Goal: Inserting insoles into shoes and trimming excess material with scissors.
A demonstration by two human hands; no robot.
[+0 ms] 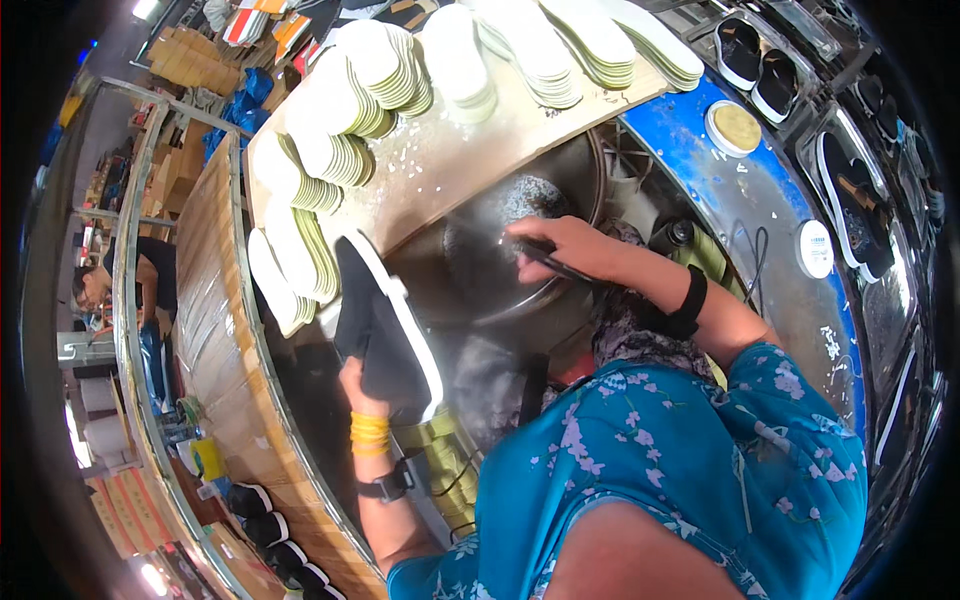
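My left hand (362, 392) grips a black shoe (372, 325) with a white sole; its toe points up and away and the sole edge faces right. The thumb and fingers wrap round the near end of the shoe. To the right, my right hand (578, 245) is closed on a dark, slim-handled tool (551, 262), whose exact kind I cannot make out. That hand hovers over a round metal basin (602, 185), apart from the shoe. Whitish bits or foam (535, 192) show inside the basin.
Stacks of pale insoles (460, 65) line a light board (420, 185) ahead. On the right, a blue-edged table (790, 240) carries two round tubs (735, 128); beyond it are racks with black shoes (850, 195). A wooden panel (225, 320) stands left, with another person (150, 280) behind it.
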